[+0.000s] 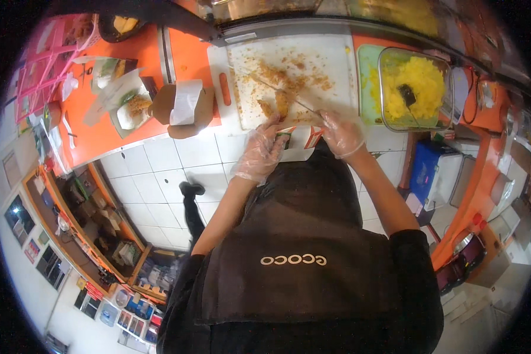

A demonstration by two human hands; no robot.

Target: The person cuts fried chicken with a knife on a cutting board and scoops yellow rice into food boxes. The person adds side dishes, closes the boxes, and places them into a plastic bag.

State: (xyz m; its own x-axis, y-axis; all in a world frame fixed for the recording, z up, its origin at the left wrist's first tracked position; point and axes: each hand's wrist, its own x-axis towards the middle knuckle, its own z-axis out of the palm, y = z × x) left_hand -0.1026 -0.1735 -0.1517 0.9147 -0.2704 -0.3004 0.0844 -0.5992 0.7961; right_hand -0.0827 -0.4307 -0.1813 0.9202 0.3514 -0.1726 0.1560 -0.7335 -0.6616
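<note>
My right hand (343,135), in a clear plastic glove, is closed around a knife (305,107) whose thin blade slants up and left over the white cutting board (337,101). Also gloved, my left hand (262,151) grips the left side of a white paper food box (300,154) with red and green print. The box is at the board's near edge, between both hands. Just beyond my left fingertips lie golden-brown fried pieces (282,104), one against the blade. Crumbs are strewn over the board. My right hand partly hides the knife handle.
To the right, a glass tray (386,112) of yellow food with a dark spoon sits on a green board (367,65). Left on the orange counter (79,141) stand an open brown box (192,121) and a paper-lined rice box (124,122). A pink basket (35,88) is farther left.
</note>
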